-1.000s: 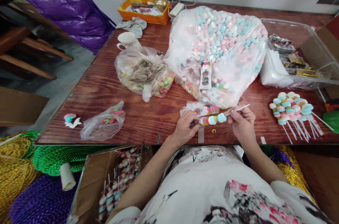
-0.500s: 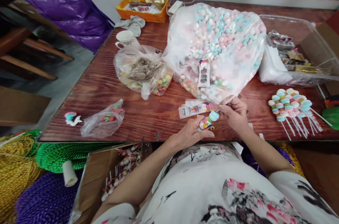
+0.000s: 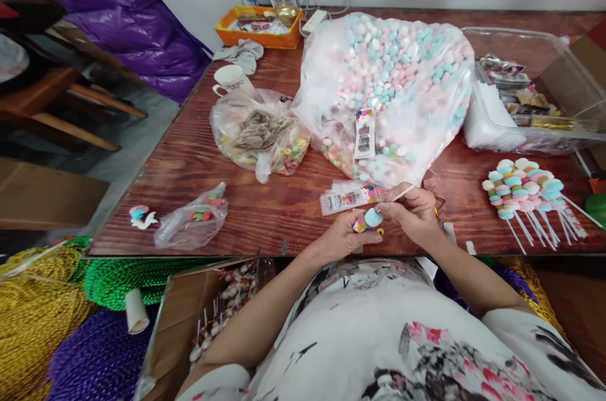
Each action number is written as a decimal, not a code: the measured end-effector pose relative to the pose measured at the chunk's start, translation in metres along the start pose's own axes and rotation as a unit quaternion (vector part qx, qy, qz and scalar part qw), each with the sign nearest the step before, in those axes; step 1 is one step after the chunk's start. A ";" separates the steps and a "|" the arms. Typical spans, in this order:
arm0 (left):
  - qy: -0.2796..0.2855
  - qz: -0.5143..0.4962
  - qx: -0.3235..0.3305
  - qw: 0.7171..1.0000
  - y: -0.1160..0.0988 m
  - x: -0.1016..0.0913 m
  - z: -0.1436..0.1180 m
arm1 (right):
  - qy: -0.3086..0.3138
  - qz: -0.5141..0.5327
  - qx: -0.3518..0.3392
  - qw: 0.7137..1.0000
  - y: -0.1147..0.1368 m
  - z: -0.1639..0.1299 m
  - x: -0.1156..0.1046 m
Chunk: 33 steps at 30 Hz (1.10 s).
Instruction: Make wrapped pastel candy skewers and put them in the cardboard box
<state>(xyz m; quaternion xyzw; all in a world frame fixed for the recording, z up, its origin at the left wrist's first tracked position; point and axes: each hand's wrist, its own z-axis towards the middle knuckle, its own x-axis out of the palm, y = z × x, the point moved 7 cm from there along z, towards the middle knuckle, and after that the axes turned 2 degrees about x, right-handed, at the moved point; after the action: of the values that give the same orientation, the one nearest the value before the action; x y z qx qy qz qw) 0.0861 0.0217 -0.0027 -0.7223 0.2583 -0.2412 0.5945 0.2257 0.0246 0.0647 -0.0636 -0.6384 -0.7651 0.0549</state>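
Both hands hold one candy skewer [image 3: 370, 220] of pastel marshmallow pieces at the table's near edge. My left hand [image 3: 341, 237] grips the candy end from below. My right hand [image 3: 413, 215] pinches the white stick, which points up and right. Just beyond the hands lie flat printed clear sleeves [image 3: 350, 197]. A big clear bag of pink, blue and white marshmallows [image 3: 392, 85] rises behind them.
A pile of finished skewers [image 3: 525, 189] lies at right, a clear tub of packaging [image 3: 530, 104] behind it. At left sit a bag of coloured candy [image 3: 260, 136], a small bag [image 3: 192, 224], a mug [image 3: 230, 79], an orange tray [image 3: 258, 25]. A cardboard box with skewers [image 3: 213, 319] stands below the table edge.
The skewer went from lying sideways between my hands to pointing up and right, and my hands drew closer together around it. The view shifted slightly.
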 end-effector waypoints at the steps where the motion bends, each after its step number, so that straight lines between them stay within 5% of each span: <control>1: 0.010 -0.019 -0.014 1.000 0.002 0.003 0.000 | 0.011 -0.011 -0.004 1.000 -0.004 0.000 0.002; 7: 0.005 -0.066 -0.048 0.997 0.007 0.011 -0.001 | 0.079 -0.109 -0.008 0.991 -0.035 -0.003 0.019; 11: -0.033 -0.052 -0.020 0.998 0.000 0.003 0.000 | 0.108 -0.059 0.049 0.991 -0.042 0.003 0.026; 14: -0.065 -0.007 0.024 0.998 -0.009 -0.003 0.000 | 0.106 -0.029 0.064 0.992 -0.034 0.012 0.026; 20: -0.115 0.065 0.013 0.991 -0.002 -0.014 -0.003 | 0.038 -0.130 -0.017 0.991 -0.016 0.023 0.011; 26: -0.188 0.243 0.036 0.951 -0.006 -0.030 -0.009 | -0.024 -0.169 -0.026 0.985 -0.027 0.016 0.002; 33: -0.184 0.242 0.046 0.952 -0.011 -0.025 -0.008 | 0.024 -0.224 -0.067 0.972 -0.028 0.010 0.025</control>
<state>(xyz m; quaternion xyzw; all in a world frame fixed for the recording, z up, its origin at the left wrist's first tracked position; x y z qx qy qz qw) 0.0632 0.0338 0.0081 -0.6416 0.3000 0.0346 0.7051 0.1963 0.0395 0.0434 0.0960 -0.5821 -0.8002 -0.1073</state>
